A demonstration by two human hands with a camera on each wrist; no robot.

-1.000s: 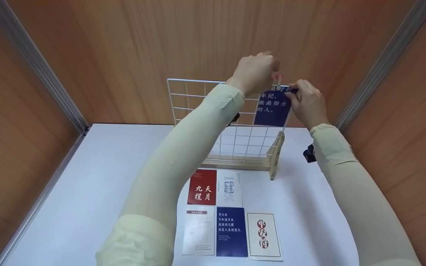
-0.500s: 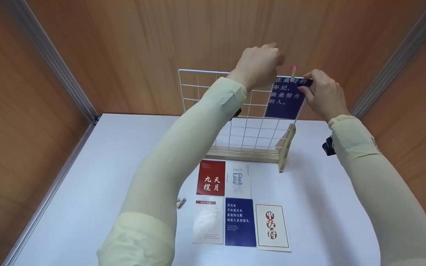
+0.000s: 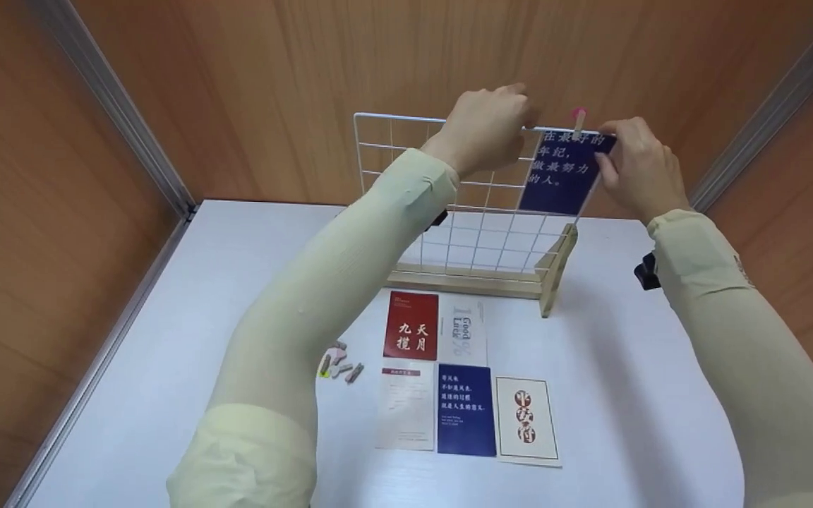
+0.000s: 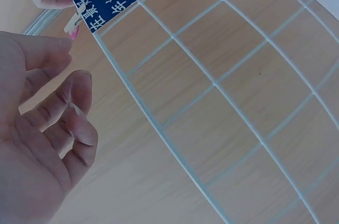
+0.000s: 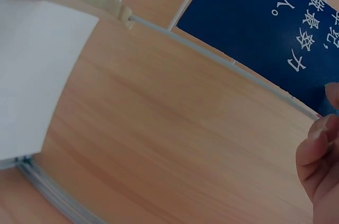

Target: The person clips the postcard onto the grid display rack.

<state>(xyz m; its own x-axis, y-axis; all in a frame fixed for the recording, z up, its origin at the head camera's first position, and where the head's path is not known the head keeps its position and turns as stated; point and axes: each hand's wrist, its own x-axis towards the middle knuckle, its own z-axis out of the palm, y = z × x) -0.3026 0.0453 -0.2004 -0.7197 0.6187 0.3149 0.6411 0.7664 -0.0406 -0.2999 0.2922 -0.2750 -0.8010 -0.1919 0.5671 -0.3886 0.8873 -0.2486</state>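
Observation:
A dark blue card (image 3: 558, 190) with white characters hangs at the upper right corner of a white wire grid (image 3: 399, 117). One small clothespin (image 3: 579, 123) with a pink top stands over the grid's top bar and clips the card's upper edge. My right hand (image 3: 643, 166) pinches the card's upper right corner between thumb and fingers. Beside the clothespin, my left hand (image 3: 484, 130) hovers near the top bar. In the left wrist view, the left hand (image 4: 42, 118) has loosely bent fingers with nothing between them, apart from the pink-topped clothespin (image 4: 73, 23).
A wooden base (image 3: 470, 281) holds the grid upright on the white table (image 3: 237, 261). Several cards lie in front, among them a red card (image 3: 412, 324) and a blue card (image 3: 466, 416). Loose clothespins (image 3: 343, 368) lie left of them. Wood-grain walls (image 3: 272, 70) enclose the table.
The left hand has come away from the clothespin, which now stays on the card's top edge. The right hand keeps its pinch on the corner. The head view has shifted, uncovering the loose clothespins.

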